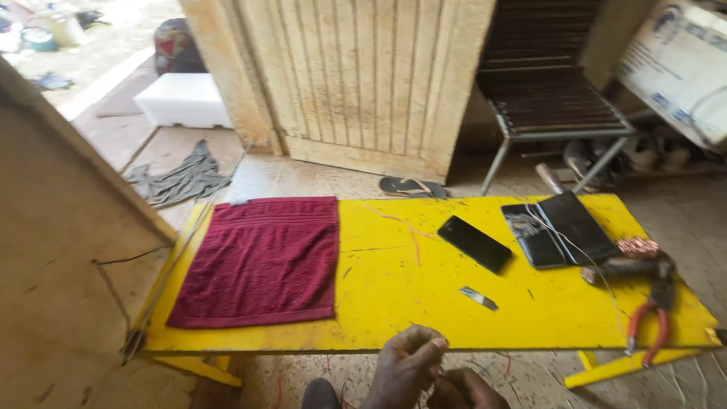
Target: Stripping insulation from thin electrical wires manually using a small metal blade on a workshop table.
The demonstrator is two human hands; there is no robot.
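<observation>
My left hand is below the near edge of the yellow table, its fingers curled together and pinching a thin wire. My right hand is beside it at the bottom edge of the view, partly cut off and touching the left hand; its grip is hidden. Thin strands loop out to the right of both hands. Closest on the table is a small metal blade.
On the table lie a maroon towel at the left, a black phone, two dark devices, a copper wire coil, a dark tool and red-handled pliers. A metal chair and a wooden door stand behind.
</observation>
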